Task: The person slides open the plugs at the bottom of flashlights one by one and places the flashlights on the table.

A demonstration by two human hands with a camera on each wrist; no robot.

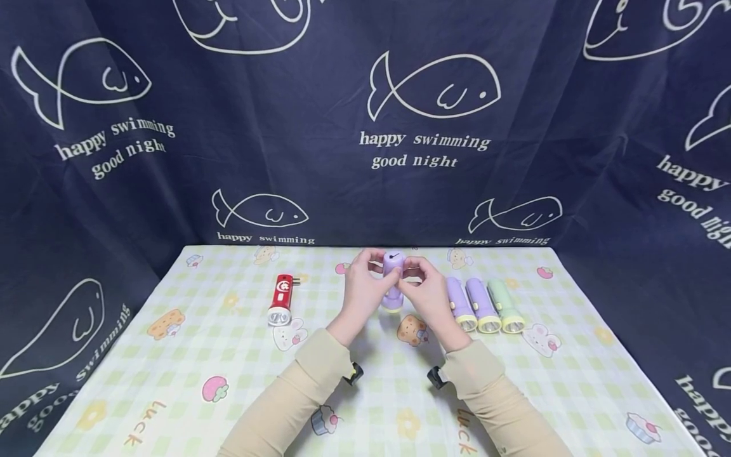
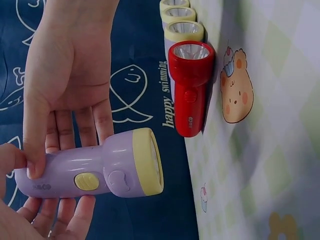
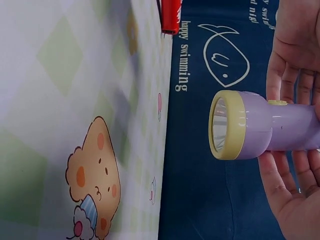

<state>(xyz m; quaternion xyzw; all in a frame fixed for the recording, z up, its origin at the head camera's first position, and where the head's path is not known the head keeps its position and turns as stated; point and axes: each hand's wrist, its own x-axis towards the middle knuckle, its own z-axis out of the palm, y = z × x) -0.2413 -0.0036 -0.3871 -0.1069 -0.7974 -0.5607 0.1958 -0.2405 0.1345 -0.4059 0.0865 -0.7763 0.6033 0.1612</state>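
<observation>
I grasped the purple flashlight [image 1: 393, 261] with my left hand [image 1: 364, 284] and right hand [image 1: 427, 289]; it was between them, lens down, above the table [image 1: 394, 400] toward its far edge.

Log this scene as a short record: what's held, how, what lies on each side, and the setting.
Held: purple flashlight, yellow rim and switch
Grip: left hand and right hand both hold its body, above the table
Lens: facing down
Left side: pronged red flashlight
Right side: pair of purple flashlights, green flashlight, second red flashlight (left wrist view only)
Surface: checked tablecloth, cartoon prints
Backdrop: dark blue curtain, white fish drawings
</observation>
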